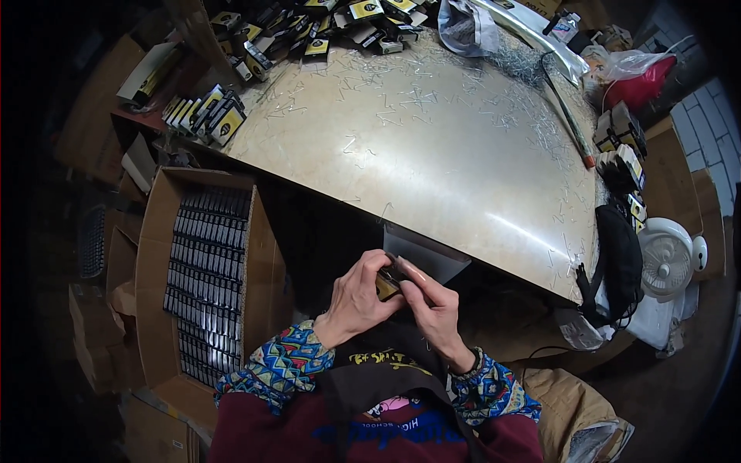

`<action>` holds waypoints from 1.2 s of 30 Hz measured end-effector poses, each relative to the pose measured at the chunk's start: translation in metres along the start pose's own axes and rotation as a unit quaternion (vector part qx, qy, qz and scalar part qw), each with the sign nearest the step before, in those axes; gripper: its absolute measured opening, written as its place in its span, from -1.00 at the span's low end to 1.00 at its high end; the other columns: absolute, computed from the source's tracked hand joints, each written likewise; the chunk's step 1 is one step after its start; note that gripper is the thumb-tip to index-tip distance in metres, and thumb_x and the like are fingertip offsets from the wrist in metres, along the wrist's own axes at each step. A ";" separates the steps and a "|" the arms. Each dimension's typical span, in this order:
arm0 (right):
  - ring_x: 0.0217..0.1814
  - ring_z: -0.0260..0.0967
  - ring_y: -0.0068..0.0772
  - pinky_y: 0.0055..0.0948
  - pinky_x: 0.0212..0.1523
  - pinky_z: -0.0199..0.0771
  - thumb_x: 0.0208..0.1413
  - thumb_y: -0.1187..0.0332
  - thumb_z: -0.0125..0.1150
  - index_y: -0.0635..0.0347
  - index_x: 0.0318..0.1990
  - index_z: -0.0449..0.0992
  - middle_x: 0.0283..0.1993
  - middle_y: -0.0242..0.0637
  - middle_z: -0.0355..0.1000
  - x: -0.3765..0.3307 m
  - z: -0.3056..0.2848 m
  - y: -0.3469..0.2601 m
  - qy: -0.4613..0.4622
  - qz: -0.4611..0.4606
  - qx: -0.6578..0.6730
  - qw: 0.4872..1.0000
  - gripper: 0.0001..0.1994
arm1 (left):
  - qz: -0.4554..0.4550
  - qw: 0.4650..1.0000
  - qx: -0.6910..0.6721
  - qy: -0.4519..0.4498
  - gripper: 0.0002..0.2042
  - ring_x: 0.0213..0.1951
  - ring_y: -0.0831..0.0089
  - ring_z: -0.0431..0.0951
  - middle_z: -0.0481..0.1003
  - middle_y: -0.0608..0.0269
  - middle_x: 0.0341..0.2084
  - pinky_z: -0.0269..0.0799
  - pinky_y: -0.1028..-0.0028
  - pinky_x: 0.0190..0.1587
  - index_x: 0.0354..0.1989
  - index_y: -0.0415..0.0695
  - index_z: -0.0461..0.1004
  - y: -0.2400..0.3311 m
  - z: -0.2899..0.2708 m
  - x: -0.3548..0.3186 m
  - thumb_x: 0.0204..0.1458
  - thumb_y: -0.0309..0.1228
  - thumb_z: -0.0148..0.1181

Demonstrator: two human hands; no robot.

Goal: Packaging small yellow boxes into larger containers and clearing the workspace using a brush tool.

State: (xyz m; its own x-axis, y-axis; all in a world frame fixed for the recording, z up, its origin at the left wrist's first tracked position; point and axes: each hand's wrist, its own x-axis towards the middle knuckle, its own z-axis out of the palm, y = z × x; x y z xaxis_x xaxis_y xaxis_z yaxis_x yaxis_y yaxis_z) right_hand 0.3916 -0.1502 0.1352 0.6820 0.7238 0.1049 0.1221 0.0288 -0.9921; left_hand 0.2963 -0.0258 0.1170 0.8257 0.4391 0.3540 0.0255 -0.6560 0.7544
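At the left, an open carton (268, 285) of packed dark boxes (207, 266) stands nearer the left hand (355, 295). That hand grips a small black-and-yellow box (386, 288), held between both hands near the table (332, 131); its long axis is unclear under the fingers. The right hand (436, 307) pinches its right side.

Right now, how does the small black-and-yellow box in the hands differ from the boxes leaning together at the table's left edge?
The held box is gripped by the left hand and right hand; no hand touches the leaning boxes. The held box is a single one, mostly covered; the leaning boxes are several, their yellow faces and pale edges more visible. Both show black and yellow.
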 end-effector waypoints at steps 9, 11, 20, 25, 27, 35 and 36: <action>0.14 0.41 -0.05 -0.34 0.10 0.43 0.02 0.51 0.30 0.36 -0.02 0.52 0.14 0.07 0.40 0.016 -0.011 -0.013 -0.010 -0.212 -0.208 0.955 -0.67 | 0.041 0.998 0.000 0.047 -0.25 -0.13 -0.03 0.54 0.36 -0.03 0.02 0.57 0.25 -0.26 0.08 -0.06 0.13 0.002 0.000 0.005 -0.30 -0.39 0.50; 0.19 0.34 0.13 -0.21 0.07 0.45 -0.11 0.51 0.38 0.28 -0.08 0.56 0.22 0.15 0.28 0.022 -0.014 -0.008 -0.041 -0.249 -0.286 0.924 -0.65 | 0.041 0.998 0.000 0.057 -0.23 -0.12 -0.02 0.55 0.36 -0.04 0.04 0.58 0.25 -0.24 0.10 -0.06 0.12 0.002 0.001 0.007 -0.30 -0.39 0.50; 0.04 0.45 0.03 -0.32 -0.03 0.50 -0.06 0.49 0.38 0.33 -0.12 0.57 0.16 0.14 0.35 0.018 -0.018 -0.011 0.022 -0.265 -0.238 0.934 -0.70 | 0.065 0.991 -0.034 0.109 -0.20 -0.11 -0.01 0.55 0.38 -0.08 0.01 0.58 0.28 -0.21 0.13 -0.09 0.11 -0.003 0.007 0.003 -0.29 -0.35 0.53; 0.00 0.51 -0.15 -0.40 -0.01 0.51 -0.02 0.55 0.33 0.37 0.00 0.52 0.08 0.05 0.45 0.016 -0.005 -0.011 0.010 -0.159 -0.168 0.973 -0.64 | 0.071 0.996 0.028 0.055 -0.31 -0.18 -0.01 0.57 0.45 -0.06 -0.12 0.55 0.28 -0.24 0.06 -0.13 0.15 0.002 0.005 0.012 -0.24 -0.40 0.47; 0.05 0.49 -0.38 -0.53 0.01 0.48 0.10 0.55 0.25 0.40 0.04 0.50 0.08 -0.01 0.48 0.016 -0.003 -0.013 0.020 -0.028 -0.060 0.998 -0.68 | 0.041 0.998 0.016 0.044 -0.31 -0.20 -0.01 0.57 0.45 -0.06 -0.13 0.55 0.27 -0.25 0.06 -0.14 0.15 0.004 0.004 0.010 -0.24 -0.40 0.46; -0.09 0.52 -0.53 -0.60 -0.13 0.53 0.08 0.57 0.26 0.36 -0.10 0.59 -0.08 -0.15 0.58 0.013 0.009 -0.017 0.045 -0.048 -0.084 0.994 -0.79 | -0.086 0.995 0.045 0.003 -0.37 -0.24 -0.04 0.56 0.45 -0.05 -0.22 0.50 0.22 -0.22 0.08 -0.23 0.16 0.017 0.003 0.011 -0.17 -0.42 0.36; -0.09 0.52 -0.53 -0.60 -0.13 0.53 0.08 0.57 0.26 0.36 -0.10 0.59 -0.08 -0.15 0.58 0.013 0.008 -0.015 0.046 -0.049 -0.084 0.994 -0.79 | -0.086 0.995 0.045 0.003 -0.37 -0.24 -0.04 0.56 0.45 -0.05 -0.22 0.50 0.22 -0.22 0.08 -0.23 0.16 0.017 0.004 0.011 -0.17 -0.42 0.36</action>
State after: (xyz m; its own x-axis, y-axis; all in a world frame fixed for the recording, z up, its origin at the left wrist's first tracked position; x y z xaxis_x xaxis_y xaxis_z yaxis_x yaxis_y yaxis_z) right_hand 0.3927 -0.1358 0.1506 0.7226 0.6576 0.2129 0.3035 -0.0251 -0.9525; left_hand 0.3077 -0.0344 0.1317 0.8018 0.5526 0.2278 0.2165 -0.6237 0.7511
